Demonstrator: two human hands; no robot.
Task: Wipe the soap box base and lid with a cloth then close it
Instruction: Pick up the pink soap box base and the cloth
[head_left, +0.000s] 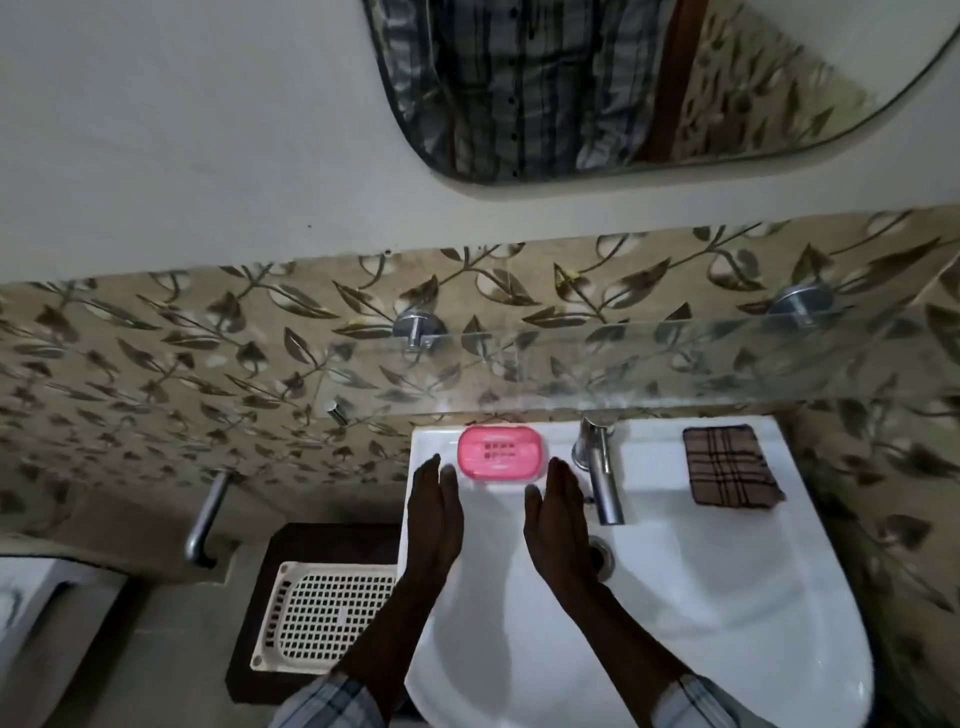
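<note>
The pink soap box (502, 452), seemingly closed, sat at the back left corner of the sink (654, 467), with the folded cloth (732, 465) at the back right. The left hand (435, 512) and right hand (558, 519) flanked the box, fingers straight, holding nothing. It was probably light, stiff, slick plastic, best gripped by its long sides.

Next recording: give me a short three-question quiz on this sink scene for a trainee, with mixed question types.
1. Multiple choice: the cloth lies A) in the basin, B) on the sink ledge right of the tap, C) on top of the soap box.
2. True or false: the left hand and right hand are gripping the soap box.
3. Fill in: the soap box sits to the ___ of the tap.
Key: 1 B; 2 false, both hands are open beside it; 3 left.
</note>
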